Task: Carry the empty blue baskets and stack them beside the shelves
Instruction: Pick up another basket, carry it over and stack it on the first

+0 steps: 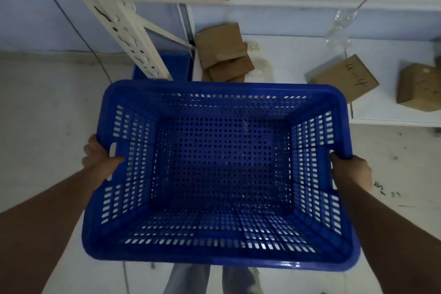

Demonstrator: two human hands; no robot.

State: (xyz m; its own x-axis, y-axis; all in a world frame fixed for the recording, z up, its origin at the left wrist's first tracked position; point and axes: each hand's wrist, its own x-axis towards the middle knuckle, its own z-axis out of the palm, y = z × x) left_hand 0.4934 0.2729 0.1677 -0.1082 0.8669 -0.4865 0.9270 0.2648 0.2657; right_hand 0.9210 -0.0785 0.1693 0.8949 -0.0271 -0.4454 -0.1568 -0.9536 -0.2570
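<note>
Left grip (101, 162) & right grip (350, 169) each closed on a side handle of the empty blue basket (219, 174), held level. Beyond it, another blue basket (177, 67) by the shelf upright (124, 26). Keep level, lower straight in, w/ corners aligned.

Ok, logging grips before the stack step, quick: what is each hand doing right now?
Left hand: closed on the left rim of the blue basket.
Right hand: closed on the basket's right rim.

I see the empty blue basket (222, 174) gripped at both short sides, left hand (101, 162), right hand (350, 169); second basket (176, 67) beyond it, beside shelf post (119, 21).
</note>
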